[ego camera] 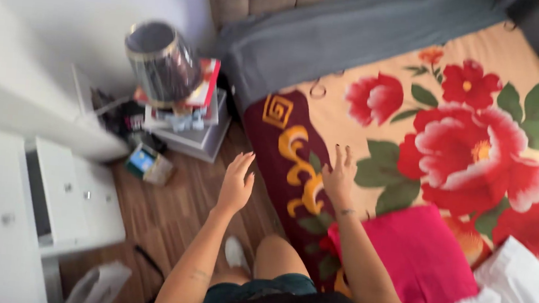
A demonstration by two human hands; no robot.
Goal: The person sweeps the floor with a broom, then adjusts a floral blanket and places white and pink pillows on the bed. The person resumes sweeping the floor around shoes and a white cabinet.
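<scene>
Right now both hands are hanging empty over the bed edge: the left hand (235,184) is spreading its fingers above the wood floor (173,211), apart from everything, and the right hand (339,176) is holding its fingers open just over the dark red border of the floral blanket (452,141), which is lying beyond and to the right of those fingertips. Whether the right fingertips are touching the cloth is hard to tell through the blur.

A risk, as I judge it: the lamp (160,61) is sitting tilted on a stack of books (188,115) well beyond the left fingers, so a tug on the bedding or a bump could be tipping it. The pink pillow (419,255) near the right forearm could be sliding off.

Hidden: the lower body is cut off, the clutter beside the books is blurring, and the white drawer (61,192) is showing nothing of its inside.
</scene>
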